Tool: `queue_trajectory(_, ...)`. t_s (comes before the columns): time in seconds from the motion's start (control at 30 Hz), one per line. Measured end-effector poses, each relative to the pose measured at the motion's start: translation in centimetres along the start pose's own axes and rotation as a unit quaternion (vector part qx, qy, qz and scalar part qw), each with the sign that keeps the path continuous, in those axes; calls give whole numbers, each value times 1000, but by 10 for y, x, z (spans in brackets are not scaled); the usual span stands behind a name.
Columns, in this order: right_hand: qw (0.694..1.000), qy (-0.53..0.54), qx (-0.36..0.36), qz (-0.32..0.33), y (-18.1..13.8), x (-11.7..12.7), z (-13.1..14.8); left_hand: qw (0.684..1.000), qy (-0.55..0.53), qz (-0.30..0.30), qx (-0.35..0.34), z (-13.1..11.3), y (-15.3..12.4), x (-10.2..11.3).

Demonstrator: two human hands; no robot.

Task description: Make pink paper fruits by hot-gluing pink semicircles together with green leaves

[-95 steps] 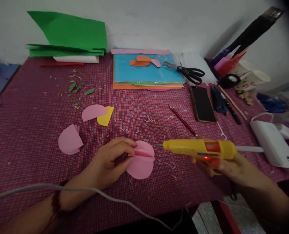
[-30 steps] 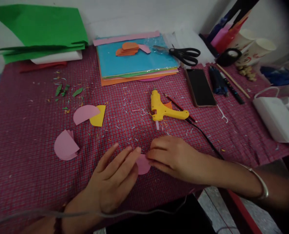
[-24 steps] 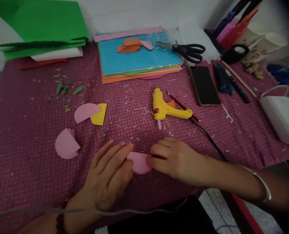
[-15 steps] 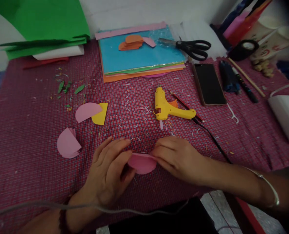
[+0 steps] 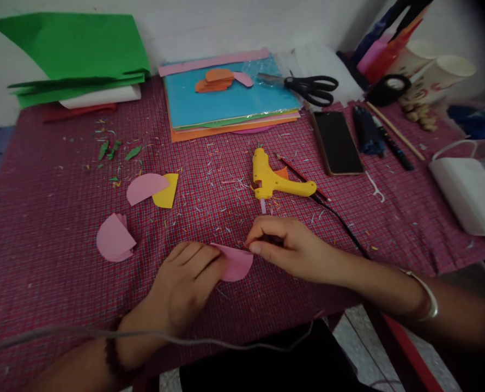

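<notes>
A pink paper half-circle (image 5: pixel 237 264) is held just above the cloth near the table's front edge. My left hand (image 5: pixel 189 283) is closed around its left end, hiding that part. At the right corner of the paper, the thumb and finger of my right hand (image 5: pixel 291 247) are pinched together on the edge. To the left lie a stack of pink folded paper pieces (image 5: pixel 114 239) and another pink half-circle (image 5: pixel 144 188), which overlaps a yellow paper piece (image 5: pixel 167 193). A yellow glue gun (image 5: pixel 281 182) rests on its side beyond my right hand.
Blue and other coloured sheets (image 5: pixel 226 106) carry orange cutouts and black scissors (image 5: pixel 311 88). A phone (image 5: pixel 337 142), pens (image 5: pixel 369 130) and paper cups (image 5: pixel 450 73) stand or lie at right. Green paper (image 5: pixel 83 46) is back left. A black cord (image 5: pixel 344 218) passes behind my right arm.
The pink half-circle has turned from a bent, edge-on pose to show more of its face. My left fingers have closed in over its left end; my right hand has shifted slightly up.
</notes>
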State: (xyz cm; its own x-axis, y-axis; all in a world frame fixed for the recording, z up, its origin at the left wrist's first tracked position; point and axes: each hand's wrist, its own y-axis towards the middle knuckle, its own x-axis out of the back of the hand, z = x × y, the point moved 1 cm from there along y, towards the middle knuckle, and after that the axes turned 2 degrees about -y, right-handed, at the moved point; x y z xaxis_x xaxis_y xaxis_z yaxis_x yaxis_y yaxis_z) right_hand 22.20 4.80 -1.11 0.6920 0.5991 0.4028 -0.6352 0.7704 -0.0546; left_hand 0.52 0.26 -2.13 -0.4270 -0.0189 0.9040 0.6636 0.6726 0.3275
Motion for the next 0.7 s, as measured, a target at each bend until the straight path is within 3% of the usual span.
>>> queue_trajectory(0.17,997,-70,41,5,3,-3,-2,991,-108,-26,79,11,2,-4)
queue_trajectory(0.3,996,-81,29,-30,5,-10,-8,975,-178,-36,130,17,7,-4)
queue_trajectory(0.47,996,8,69,-52,5,-9,-10,962,-208,-52,169,17,11,-3)
queue_trajectory(0.57,993,-33,112,-27,6,-7,-7,957,-222,-59,177,14,11,-3)
queue_trajectory(0.7,988,-88,115,-54,8,-11,-8,955,-238,-54,167,10,10,-2)
